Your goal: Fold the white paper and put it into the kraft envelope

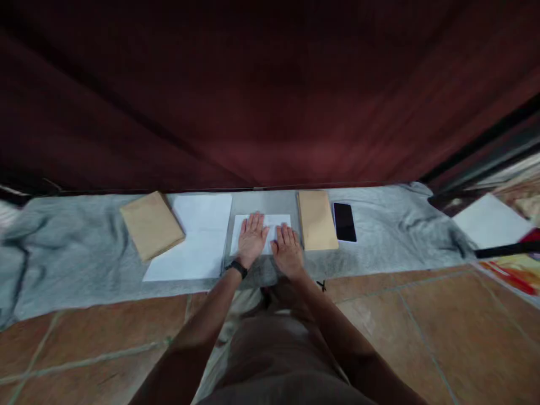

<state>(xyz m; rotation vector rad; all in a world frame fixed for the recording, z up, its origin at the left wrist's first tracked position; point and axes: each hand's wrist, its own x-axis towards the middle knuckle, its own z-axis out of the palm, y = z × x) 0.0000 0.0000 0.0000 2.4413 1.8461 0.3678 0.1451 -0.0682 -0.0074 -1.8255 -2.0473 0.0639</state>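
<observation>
Paper (pixel 273 221), both hands (pixel 250 243) flat atop

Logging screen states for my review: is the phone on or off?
Off, it seems: the phone's screen is black, with nothing lit on it.

Red backing (pixel 270 107), wall or curtain unclear, spans 10 to 2 o'clock; near-black at top, brighter toward its lower edge. Dark bar (pixel 485 139) slants between 2 and 3 o'clock. Floor (pixel 392 320): orange-brown tiles, pale joints, 4 to 8 o'clock. Light dim.
</observation>
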